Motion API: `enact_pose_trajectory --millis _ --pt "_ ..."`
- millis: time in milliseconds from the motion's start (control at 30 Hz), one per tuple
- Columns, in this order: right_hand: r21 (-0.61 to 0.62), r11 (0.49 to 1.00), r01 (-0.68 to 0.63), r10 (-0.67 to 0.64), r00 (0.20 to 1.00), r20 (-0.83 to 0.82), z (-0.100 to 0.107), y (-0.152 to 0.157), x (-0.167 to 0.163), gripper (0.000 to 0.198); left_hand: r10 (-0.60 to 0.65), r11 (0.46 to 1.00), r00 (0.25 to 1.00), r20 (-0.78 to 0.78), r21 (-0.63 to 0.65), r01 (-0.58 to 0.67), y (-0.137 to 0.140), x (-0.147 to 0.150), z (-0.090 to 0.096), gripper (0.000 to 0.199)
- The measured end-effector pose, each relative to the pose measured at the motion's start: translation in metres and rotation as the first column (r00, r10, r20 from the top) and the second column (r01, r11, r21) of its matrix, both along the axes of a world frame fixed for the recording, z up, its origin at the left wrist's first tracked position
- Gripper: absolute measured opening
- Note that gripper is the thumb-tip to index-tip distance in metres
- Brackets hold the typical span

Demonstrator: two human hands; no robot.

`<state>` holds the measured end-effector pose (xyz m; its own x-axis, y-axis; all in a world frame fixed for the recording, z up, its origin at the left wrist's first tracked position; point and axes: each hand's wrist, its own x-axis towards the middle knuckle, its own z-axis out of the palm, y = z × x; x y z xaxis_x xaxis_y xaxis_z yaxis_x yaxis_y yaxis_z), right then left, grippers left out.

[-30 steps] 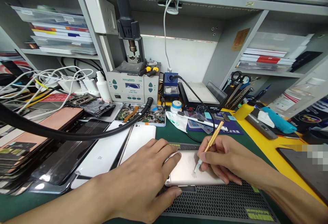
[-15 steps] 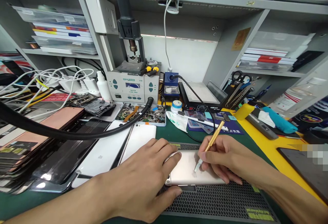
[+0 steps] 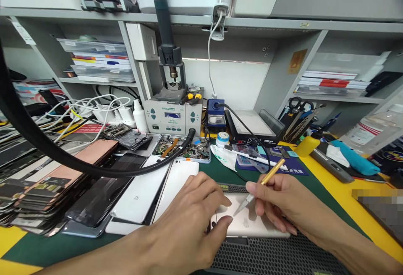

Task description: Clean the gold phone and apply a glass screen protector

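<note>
A pale gold smartphone (image 3: 267, 220) lies back up on a dark perforated mat (image 3: 261, 252). Over its camera end is my left hand (image 3: 195, 220), thumb and forefinger apart, their tips by the phone's back and close to the blade; the other fingers reach toward the far edge. My right hand (image 3: 273, 195) pinches a craft knife (image 3: 272, 172) with a gold handle, and its lower fingers rest at the phone's right end. The knife slants down to the left, its tip between my left thumb and forefinger. A small greyish mark (image 3: 245, 223) shows on the phone's back.
White phones (image 3: 138, 197) and a stack of phone parts (image 3: 59, 174) fill the left. Behind stand a hot-air station (image 3: 173, 117) and a tray of circuit boards (image 3: 185, 147). A thick black hose (image 3: 78, 168) arches across the left. Tools and a bottle (image 3: 371, 128) line the right.
The view has tilted up. My left thumb has come up from the phone's near edge onto its back. The knife tip has shifted left from the grey mark toward my left fingers.
</note>
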<state>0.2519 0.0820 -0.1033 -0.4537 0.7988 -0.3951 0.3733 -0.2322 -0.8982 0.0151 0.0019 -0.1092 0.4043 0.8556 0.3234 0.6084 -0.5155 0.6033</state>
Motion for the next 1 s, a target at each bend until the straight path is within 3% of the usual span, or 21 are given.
enact_pose_trajectory --millis 433,800,1000 --pt "0.131 0.99 -0.042 0.04 0.999 0.013 0.006 -0.007 -0.002 0.046 -0.015 0.996 0.998 0.064 0.084 0.01 -0.003 0.011 -0.001 0.008" --pt "0.093 0.994 -0.064 0.069 0.996 -0.056 0.001 -0.007 0.0 0.044 -0.011 0.989 0.996 0.09 0.148 -0.002 -0.003 0.012 -0.003 0.007" --pt "0.037 0.998 -0.058 0.064 0.98 -0.189 0.002 -0.009 0.005 0.042 0.002 0.997 0.984 0.18 0.076 -0.016 -0.003 0.012 -0.001 0.007"
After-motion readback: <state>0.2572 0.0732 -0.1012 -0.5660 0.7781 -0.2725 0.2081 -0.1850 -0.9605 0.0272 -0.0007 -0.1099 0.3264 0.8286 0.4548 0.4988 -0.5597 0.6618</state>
